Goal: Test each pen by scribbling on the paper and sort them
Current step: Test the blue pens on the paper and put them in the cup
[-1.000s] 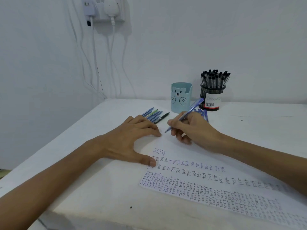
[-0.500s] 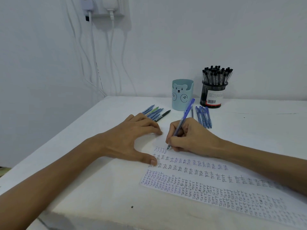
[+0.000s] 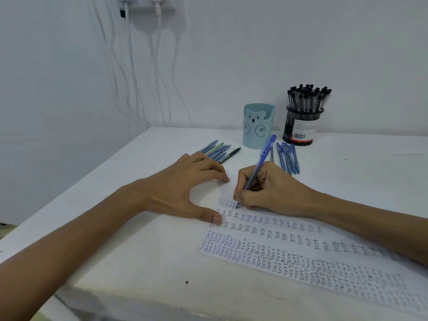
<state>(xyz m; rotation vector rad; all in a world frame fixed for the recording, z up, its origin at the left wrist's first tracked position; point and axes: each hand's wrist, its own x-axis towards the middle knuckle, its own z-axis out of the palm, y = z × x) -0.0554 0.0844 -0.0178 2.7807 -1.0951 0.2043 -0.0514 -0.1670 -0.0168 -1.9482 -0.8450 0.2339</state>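
1. The paper [image 3: 301,262] runs off the right edge, its writing blurring there.
2. The wall socket [image 3: 144,9] is cut by the top edge.
3. The label [image 3: 303,130] on the mesh pen cup [image 3: 298,115] is too small to read.
4. The left hand [image 3: 185,188] covers the near ends of the left pens [image 3: 217,150].
5. The right hand [image 3: 273,191] hides much of the blue pen [image 3: 262,157] it grips.

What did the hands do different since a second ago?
The right hand swung the blue pen steeper and lowered its tip onto the paper, by the small top writing. The left hand stayed resting on the paper; loose pens, bear cup and mesh cup stayed put.
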